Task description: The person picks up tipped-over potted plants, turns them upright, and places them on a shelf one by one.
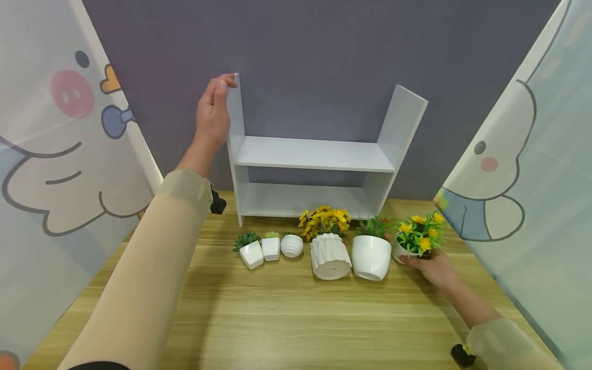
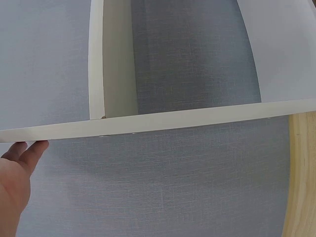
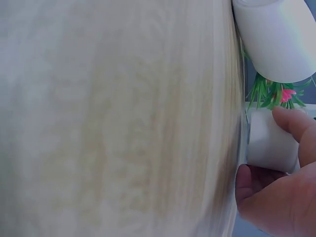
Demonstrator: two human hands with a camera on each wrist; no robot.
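My left hand (image 1: 214, 110) is raised at the upper left corner of the white shelf (image 1: 314, 153). Its fingertips touch the outer side of the left panel (image 2: 163, 121), as the left wrist view shows. On the right, my right hand (image 1: 437, 270) holds a small white pot of artificial yellow flowers (image 1: 420, 234), thumb at the front and fingers around it. In the right wrist view the held pot (image 3: 271, 140) sits between thumb and fingers; its flowers are out of sight there. Beside it lies a larger white pot (image 1: 371, 258) with a red-and-green plant.
A ribbed white pot with yellow flowers (image 1: 330, 257) lies mid-row. Left of it are small white succulent pots (image 1: 251, 255) and a round white pot (image 1: 292, 246). All are on the wooden table (image 1: 296, 318) before the shelf. Cartoon-printed curtains (image 1: 532, 169) flank both sides.
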